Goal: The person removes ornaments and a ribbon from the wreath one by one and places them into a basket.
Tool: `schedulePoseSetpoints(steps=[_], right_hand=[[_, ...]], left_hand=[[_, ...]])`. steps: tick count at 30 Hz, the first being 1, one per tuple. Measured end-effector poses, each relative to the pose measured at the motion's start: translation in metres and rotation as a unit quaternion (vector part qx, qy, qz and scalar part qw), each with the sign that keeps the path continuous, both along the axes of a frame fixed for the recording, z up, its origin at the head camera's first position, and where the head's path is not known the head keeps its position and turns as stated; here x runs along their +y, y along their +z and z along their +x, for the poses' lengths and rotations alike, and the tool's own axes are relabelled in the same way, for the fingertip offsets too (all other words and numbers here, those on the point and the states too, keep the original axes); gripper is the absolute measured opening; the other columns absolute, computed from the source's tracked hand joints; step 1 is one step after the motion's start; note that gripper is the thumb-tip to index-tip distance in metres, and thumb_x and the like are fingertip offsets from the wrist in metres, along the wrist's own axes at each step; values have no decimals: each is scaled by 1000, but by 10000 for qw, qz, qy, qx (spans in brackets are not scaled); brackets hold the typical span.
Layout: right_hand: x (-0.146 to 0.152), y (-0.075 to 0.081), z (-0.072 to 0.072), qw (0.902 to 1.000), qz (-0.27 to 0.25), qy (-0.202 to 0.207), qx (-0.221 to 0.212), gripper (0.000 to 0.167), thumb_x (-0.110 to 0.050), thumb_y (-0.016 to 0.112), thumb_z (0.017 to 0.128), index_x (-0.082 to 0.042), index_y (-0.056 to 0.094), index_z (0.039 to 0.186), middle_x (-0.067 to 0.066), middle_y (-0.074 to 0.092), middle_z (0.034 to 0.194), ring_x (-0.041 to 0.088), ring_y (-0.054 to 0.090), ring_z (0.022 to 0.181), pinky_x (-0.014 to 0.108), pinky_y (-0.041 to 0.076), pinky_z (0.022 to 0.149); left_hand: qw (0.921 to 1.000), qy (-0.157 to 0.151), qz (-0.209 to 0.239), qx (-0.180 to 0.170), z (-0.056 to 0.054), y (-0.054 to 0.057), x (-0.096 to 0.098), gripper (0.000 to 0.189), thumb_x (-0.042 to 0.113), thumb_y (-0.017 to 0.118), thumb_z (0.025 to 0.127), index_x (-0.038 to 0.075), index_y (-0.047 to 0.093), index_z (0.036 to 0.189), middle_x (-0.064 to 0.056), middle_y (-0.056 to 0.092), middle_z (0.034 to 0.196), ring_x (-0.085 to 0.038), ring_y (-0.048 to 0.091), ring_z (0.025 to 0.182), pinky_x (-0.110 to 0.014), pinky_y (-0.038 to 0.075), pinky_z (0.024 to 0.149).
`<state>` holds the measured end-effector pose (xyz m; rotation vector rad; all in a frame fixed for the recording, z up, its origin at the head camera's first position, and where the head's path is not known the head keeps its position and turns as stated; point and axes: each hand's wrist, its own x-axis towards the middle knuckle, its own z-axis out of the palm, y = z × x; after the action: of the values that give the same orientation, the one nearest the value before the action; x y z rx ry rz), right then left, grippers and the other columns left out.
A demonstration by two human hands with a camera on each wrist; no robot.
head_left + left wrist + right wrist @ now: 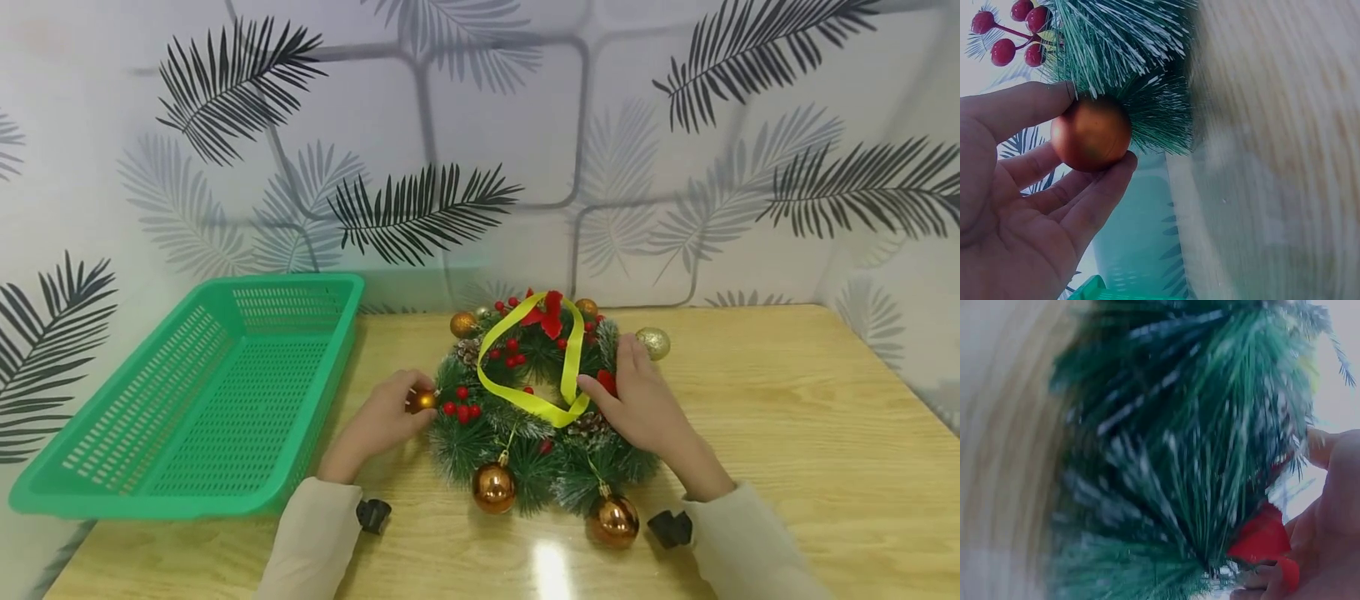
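A green Christmas wreath (465,446) with frosted needles, red berries, pine cones and red flowers lies on the table. A loop of yellow ribbon (572,358) lies across its middle. At the wreath's left edge, my left hand (384,417) pinches a copper-orange ball ornament (1091,132) between thumb and fingertips, right against the needles. My right hand (645,404) rests on the wreath's right side, fingers extended and thumb spread inward, beside a red flower (1263,534). Two shiny copper balls hang at the front, one left (493,487) and one right (615,521).
A green plastic basket (315,392) with perforated sides stands on the left, with nothing in it. A gold glitter ball (654,342) sits beyond my right fingers, and an orange ball (462,324) at the wreath's back left. A leaf-patterned backdrop (510,125) rises behind the wooden table (787,433).
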<state>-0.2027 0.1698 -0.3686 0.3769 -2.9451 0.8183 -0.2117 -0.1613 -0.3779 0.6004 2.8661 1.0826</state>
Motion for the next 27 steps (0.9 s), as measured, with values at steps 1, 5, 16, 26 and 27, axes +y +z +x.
schedulePoseSetpoints(steps=[1, 5, 16, 26, 27], right_hand=[[-2, -1, 0, 10000, 40, -30, 49, 90, -52, 40, 98, 14, 1, 146, 35, 1, 153, 49, 5, 142, 62, 14, 113], [-9, -7, 1, 9993, 285, -131, 226, 91, -51, 44, 97, 17, 7, 145, 37, 6, 152, 52, 10, 140, 64, 15, 112], [-13, -10, 2, 9991, 403, -119, 23, 94, -53, 47, 95, 16, 8, 146, 35, 5, 153, 51, 13, 140, 62, 19, 112], [-10, -13, 2, 9990, 448, 33, 21, 93, -53, 46, 95, 15, 7, 146, 34, 4, 154, 50, 13, 140, 61, 18, 113], [-10, -13, 2, 9990, 440, 42, 16, 94, -53, 46, 95, 15, 7, 146, 34, 4, 154, 50, 13, 141, 61, 18, 113]], left_hand=[[10000, -8, -8, 24, 0, 1, 0, 24, 5, 65, 86, -2, 57, 108, -16, 59, 104, -27, 61, 94, -40, 54, 83], [10000, 5, 7, 69, 0, 2, 0, 25, 6, 65, 87, -2, 58, 109, -16, 60, 104, -27, 60, 94, -41, 53, 83], [9992, 64, 158, 353, 1, 5, 4, 28, 5, 64, 88, -4, 57, 113, -17, 58, 105, -27, 60, 94, -42, 53, 86], [9968, 70, 448, 653, 4, 9, 6, 28, 7, 64, 89, -3, 57, 115, -15, 60, 105, -24, 60, 92, -42, 54, 86], [9964, 71, 474, 698, 4, 10, 7, 28, 7, 64, 89, -3, 58, 115, -15, 60, 105, -24, 60, 92, -42, 54, 86]])
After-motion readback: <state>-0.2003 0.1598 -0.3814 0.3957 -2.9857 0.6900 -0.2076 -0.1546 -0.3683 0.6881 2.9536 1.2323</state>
